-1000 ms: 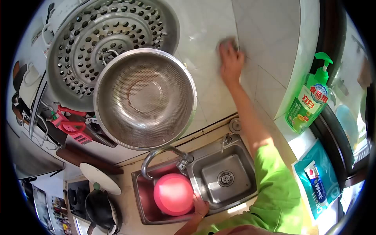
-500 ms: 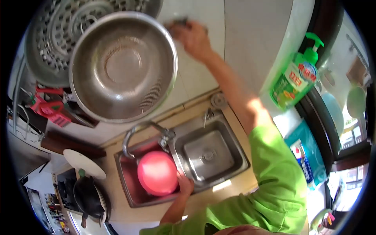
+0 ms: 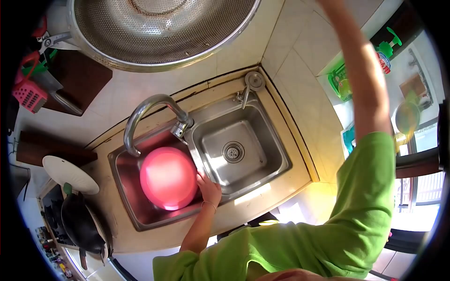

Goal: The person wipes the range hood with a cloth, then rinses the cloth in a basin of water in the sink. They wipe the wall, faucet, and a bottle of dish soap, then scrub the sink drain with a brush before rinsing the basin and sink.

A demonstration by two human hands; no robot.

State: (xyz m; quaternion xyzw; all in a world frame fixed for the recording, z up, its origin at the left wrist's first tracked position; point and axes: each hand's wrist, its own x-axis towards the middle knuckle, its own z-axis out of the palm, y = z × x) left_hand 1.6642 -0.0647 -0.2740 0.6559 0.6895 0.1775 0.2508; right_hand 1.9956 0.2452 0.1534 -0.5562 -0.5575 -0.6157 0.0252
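Note:
A round pink basin (image 3: 168,179) sits in the left bowl of the steel double sink (image 3: 281,164). My left hand (image 3: 210,191) is at its right edge, fingers closed on the rim beside the sink divider. Beyond the top edge of the view my right hand is cut off; only the raised forearm shows at the upper right. A large perforated metal colander (image 3: 164,44) fills the top of the view, partly cropped.
The curved faucet (image 3: 157,100) arches over the left sink bowl. At left are scissors (image 3: 51,41), a pink grater (image 3: 30,96), a white lid (image 3: 70,174) and a dark pan (image 3: 82,222). A green pump bottle (image 3: 340,82) stands right, partly behind my forearm.
My right arm has swung up and right, carrying the hand out of view. The view has shifted, so the colander appears higher and closer. My left hand stays at the basin's edge.

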